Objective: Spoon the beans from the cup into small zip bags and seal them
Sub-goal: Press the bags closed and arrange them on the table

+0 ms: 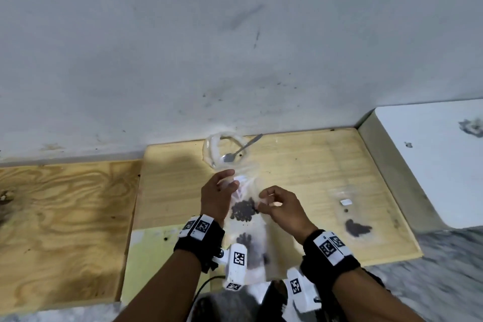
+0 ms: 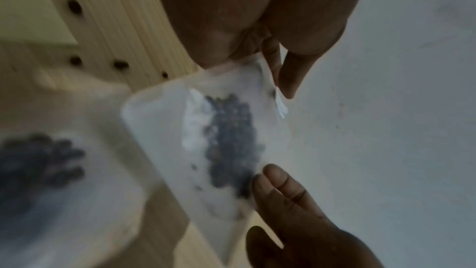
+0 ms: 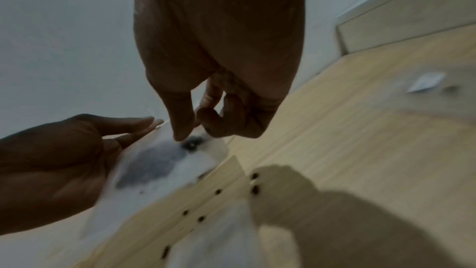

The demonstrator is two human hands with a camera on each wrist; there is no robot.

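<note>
A small clear zip bag with a clump of dark beans hangs in the air between both hands. My left hand holds its upper left edge, thumb and fingers closed on the plastic. My right hand pinches the right edge between thumb and forefinger. In the left wrist view the bag is seen flat, beans in its middle. The clear cup stands behind the hands by the wall, with the metal spoon resting in it.
A second bag of beans lies on the pale wooden board under my wrists, and a third lies at the right. A small white scrap and loose beans dot the board. A white block borders it at the right.
</note>
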